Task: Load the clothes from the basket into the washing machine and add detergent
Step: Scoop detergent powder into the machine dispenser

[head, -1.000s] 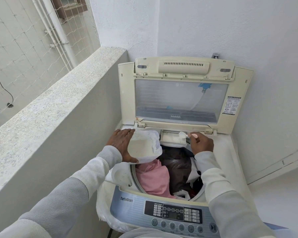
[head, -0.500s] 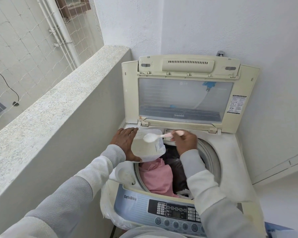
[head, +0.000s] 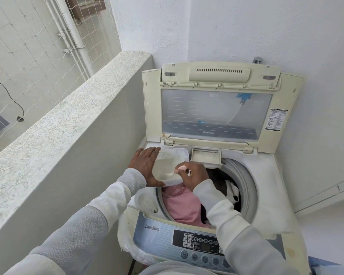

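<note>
Our L hand [head: 147, 167] grips the white detergent pouch [head: 168, 165] from its left side, fingers over the far edge, thumb under the near one. We hold it above the rear-left rim of the washing machine [head: 266, 195]. Our R hand [head: 196, 176] pinches the pink scoop [head: 180, 168] by the handle at the pouch mouth; scoop bowl hidden. Detergent drawer [head: 206, 158] is open just right of the pouch, below the raised lid [head: 216, 110]. In the drum: pink garment [head: 182, 205] front-left, dark clothes [head: 219, 180] & a white piece [head: 233, 192] to its right. Control panel [head: 195, 242] is nearest us.
</note>
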